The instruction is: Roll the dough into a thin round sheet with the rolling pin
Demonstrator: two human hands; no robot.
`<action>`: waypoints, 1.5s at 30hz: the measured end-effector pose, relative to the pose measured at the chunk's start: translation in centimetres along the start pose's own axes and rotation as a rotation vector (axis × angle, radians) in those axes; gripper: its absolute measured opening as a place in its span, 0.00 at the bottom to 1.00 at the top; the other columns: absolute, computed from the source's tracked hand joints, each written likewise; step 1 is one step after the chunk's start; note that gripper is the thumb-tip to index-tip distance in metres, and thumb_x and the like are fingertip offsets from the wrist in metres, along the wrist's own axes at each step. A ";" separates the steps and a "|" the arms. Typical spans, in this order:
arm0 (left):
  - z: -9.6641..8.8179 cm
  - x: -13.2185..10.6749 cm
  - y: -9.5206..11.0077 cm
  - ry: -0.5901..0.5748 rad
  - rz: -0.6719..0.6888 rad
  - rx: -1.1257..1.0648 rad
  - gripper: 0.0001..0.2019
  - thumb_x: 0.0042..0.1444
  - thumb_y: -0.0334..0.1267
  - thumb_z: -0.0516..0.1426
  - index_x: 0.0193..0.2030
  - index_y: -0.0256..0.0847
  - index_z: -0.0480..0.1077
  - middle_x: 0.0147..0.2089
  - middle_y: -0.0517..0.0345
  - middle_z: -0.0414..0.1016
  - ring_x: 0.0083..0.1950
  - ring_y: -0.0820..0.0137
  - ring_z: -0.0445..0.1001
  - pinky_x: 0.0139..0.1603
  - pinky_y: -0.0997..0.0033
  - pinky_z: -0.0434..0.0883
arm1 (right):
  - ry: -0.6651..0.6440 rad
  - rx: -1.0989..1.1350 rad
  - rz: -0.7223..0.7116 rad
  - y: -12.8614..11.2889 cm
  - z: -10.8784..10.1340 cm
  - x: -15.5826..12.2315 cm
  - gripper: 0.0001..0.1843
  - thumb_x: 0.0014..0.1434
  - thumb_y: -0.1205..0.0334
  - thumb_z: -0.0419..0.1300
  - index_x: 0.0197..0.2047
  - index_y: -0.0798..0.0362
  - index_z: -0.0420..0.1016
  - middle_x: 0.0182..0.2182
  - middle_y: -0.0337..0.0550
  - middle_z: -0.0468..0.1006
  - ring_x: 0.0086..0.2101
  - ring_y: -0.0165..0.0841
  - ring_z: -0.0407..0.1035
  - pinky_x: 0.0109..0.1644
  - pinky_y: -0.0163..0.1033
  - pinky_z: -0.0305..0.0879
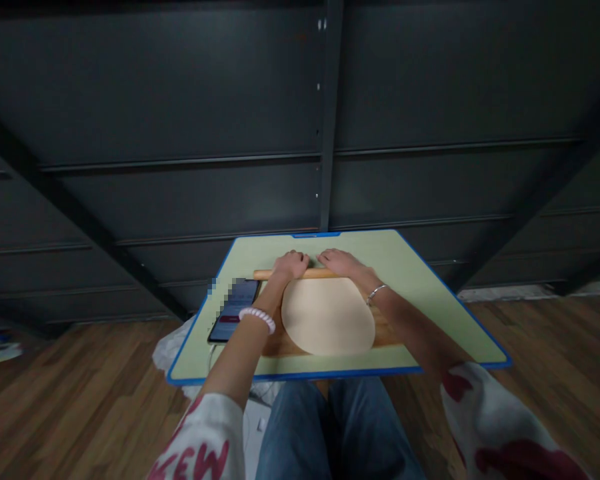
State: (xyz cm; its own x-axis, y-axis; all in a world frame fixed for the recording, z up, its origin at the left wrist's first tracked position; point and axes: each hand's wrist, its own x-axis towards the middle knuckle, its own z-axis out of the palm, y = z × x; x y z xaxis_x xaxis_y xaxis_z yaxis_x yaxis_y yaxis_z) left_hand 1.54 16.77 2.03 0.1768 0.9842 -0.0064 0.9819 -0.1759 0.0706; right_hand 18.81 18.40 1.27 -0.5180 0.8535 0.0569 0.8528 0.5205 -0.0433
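A wooden rolling pin (321, 273) lies crosswise at the far edge of a flat, rounded sheet of pale dough (329, 317). My left hand (291, 264) is closed over the pin's left part, its fingers curving past the far side. Farther right, my right hand (341, 261) rests on the pin with its fingers bent over it. The right end of the pin is hidden by this hand. Beneath the dough is a wooden board (283, 348), partly covered.
A small table (430, 307) with a pale green top and blue rim bears everything. Left of the board lies a phone (233, 310) with its screen lit and a white cable attached. Dark metal panels (205, 193) rise behind. A crumpled plastic bag (167, 350) shows at the left.
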 end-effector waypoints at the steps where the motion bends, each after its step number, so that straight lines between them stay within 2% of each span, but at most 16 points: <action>1: 0.0 0.0 0.0 0.003 -0.002 0.000 0.26 0.63 0.45 0.36 0.48 0.39 0.72 0.51 0.47 0.73 0.51 0.63 0.72 0.48 0.66 0.68 | 0.000 0.003 0.015 0.0 -0.1 0.0 0.22 0.68 0.57 0.41 0.50 0.55 0.72 0.51 0.50 0.74 0.51 0.35 0.66 0.52 0.37 0.59; 5: 0.0 -0.9 0.4 0.039 0.026 0.011 0.27 0.63 0.44 0.36 0.47 0.37 0.72 0.50 0.46 0.73 0.52 0.60 0.70 0.49 0.62 0.67 | 0.018 -0.020 0.002 -0.5 -0.2 -0.8 0.21 0.68 0.60 0.41 0.53 0.57 0.69 0.53 0.51 0.72 0.53 0.35 0.64 0.55 0.39 0.57; 9: 0.3 -3.4 1.1 0.079 0.060 0.029 0.25 0.63 0.45 0.37 0.46 0.37 0.72 0.49 0.46 0.73 0.52 0.59 0.70 0.51 0.59 0.66 | 0.058 -0.052 -0.025 -1.7 0.0 -2.7 0.19 0.68 0.61 0.42 0.54 0.55 0.69 0.53 0.50 0.72 0.53 0.36 0.63 0.56 0.41 0.57; 12: 0.7 -5.5 1.5 0.127 0.073 0.031 0.23 0.64 0.45 0.38 0.53 0.38 0.68 0.52 0.47 0.72 0.54 0.61 0.69 0.55 0.58 0.63 | 0.107 -0.047 0.001 -2.8 0.4 -4.5 0.20 0.68 0.59 0.42 0.54 0.55 0.69 0.52 0.51 0.72 0.52 0.37 0.65 0.56 0.42 0.58; 15: 1.4 -7.3 1.6 0.238 0.119 0.032 0.25 0.64 0.45 0.38 0.63 0.37 0.57 0.62 0.48 0.64 0.61 0.62 0.62 0.62 0.58 0.55 | 0.163 -0.019 -0.010 -3.9 0.5 -6.5 0.23 0.67 0.58 0.41 0.59 0.58 0.64 0.56 0.54 0.68 0.56 0.37 0.62 0.58 0.43 0.56; 17: 1.9 -8.7 1.6 0.286 0.166 0.040 0.27 0.65 0.47 0.37 0.65 0.35 0.53 0.66 0.47 0.58 0.65 0.62 0.56 0.64 0.58 0.51 | 0.205 -0.005 -0.018 -4.6 0.5 -8.1 0.26 0.67 0.55 0.40 0.63 0.59 0.58 0.60 0.56 0.64 0.58 0.38 0.58 0.59 0.44 0.56; 20: 2.6 -11.1 1.7 0.309 0.219 0.053 0.31 0.64 0.52 0.37 0.66 0.32 0.51 0.67 0.45 0.54 0.68 0.59 0.49 0.66 0.56 0.47 | 0.246 -0.014 -0.047 -5.4 0.4 -10.5 0.29 0.67 0.53 0.41 0.66 0.59 0.53 0.61 0.56 0.61 0.59 0.39 0.56 0.59 0.45 0.56; 23: 3.3 -13.8 2.1 0.317 0.247 0.061 0.32 0.64 0.53 0.36 0.68 0.34 0.47 0.69 0.47 0.50 0.70 0.59 0.42 0.68 0.54 0.43 | 0.241 -0.039 -0.073 -6.2 0.2 -12.4 0.27 0.67 0.56 0.43 0.65 0.58 0.55 0.59 0.56 0.64 0.57 0.39 0.60 0.58 0.44 0.58; 27: 3.7 -17.1 2.9 0.263 0.322 0.059 0.30 0.65 0.52 0.36 0.69 0.36 0.44 0.71 0.46 0.42 0.71 0.59 0.35 0.67 0.49 0.41 | 0.233 -0.044 -0.060 -6.9 0.4 -13.6 0.23 0.66 0.61 0.43 0.62 0.58 0.60 0.55 0.56 0.69 0.54 0.38 0.64 0.55 0.43 0.61; 31: 3.9 -19.3 3.6 0.222 0.458 0.030 0.29 0.65 0.50 0.37 0.69 0.37 0.43 0.71 0.44 0.39 0.71 0.61 0.34 0.68 0.49 0.41 | 0.237 -0.031 -0.025 -7.3 0.9 -14.1 0.21 0.65 0.65 0.45 0.61 0.54 0.61 0.50 0.53 0.73 0.50 0.38 0.67 0.53 0.42 0.62; 34: 4.1 -19.9 3.6 0.186 0.546 0.010 0.29 0.65 0.50 0.39 0.69 0.37 0.42 0.71 0.46 0.43 0.71 0.65 0.38 0.68 0.54 0.42 | 0.246 -0.050 -0.012 -7.5 1.0 -14.2 0.21 0.64 0.68 0.45 0.60 0.54 0.61 0.49 0.53 0.73 0.48 0.38 0.67 0.52 0.42 0.61; 39: 4.1 -18.8 2.9 0.167 0.615 0.016 0.28 0.65 0.47 0.43 0.69 0.38 0.44 0.70 0.47 0.46 0.71 0.64 0.41 0.68 0.56 0.45 | 0.376 -0.094 0.062 -6.6 0.8 -14.8 0.19 0.64 0.68 0.45 0.57 0.58 0.64 0.47 0.55 0.73 0.47 0.42 0.66 0.51 0.47 0.60; 42: 3.8 -17.9 2.8 0.159 0.653 0.026 0.29 0.64 0.46 0.45 0.69 0.39 0.43 0.70 0.49 0.46 0.71 0.63 0.42 0.68 0.57 0.45 | 0.493 0.041 0.121 -5.6 0.4 -15.7 0.17 0.65 0.65 0.46 0.54 0.57 0.65 0.46 0.54 0.73 0.47 0.42 0.66 0.51 0.47 0.61; 45: 3.4 -17.3 3.0 0.155 0.661 0.020 0.31 0.64 0.51 0.43 0.69 0.40 0.43 0.70 0.50 0.46 0.71 0.63 0.42 0.68 0.57 0.45 | 0.623 0.315 0.204 -4.7 -0.1 -17.3 0.15 0.64 0.61 0.47 0.52 0.54 0.66 0.46 0.52 0.74 0.46 0.41 0.68 0.50 0.46 0.64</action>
State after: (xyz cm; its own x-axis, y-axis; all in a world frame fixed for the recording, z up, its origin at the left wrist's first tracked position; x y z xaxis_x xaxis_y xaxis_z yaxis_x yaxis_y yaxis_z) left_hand 1.70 -0.86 -1.02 0.7301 0.6606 0.1748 0.6719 -0.7406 -0.0080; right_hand 23.76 1.16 0.64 -0.1363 0.8099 0.5705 0.8203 0.4151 -0.3934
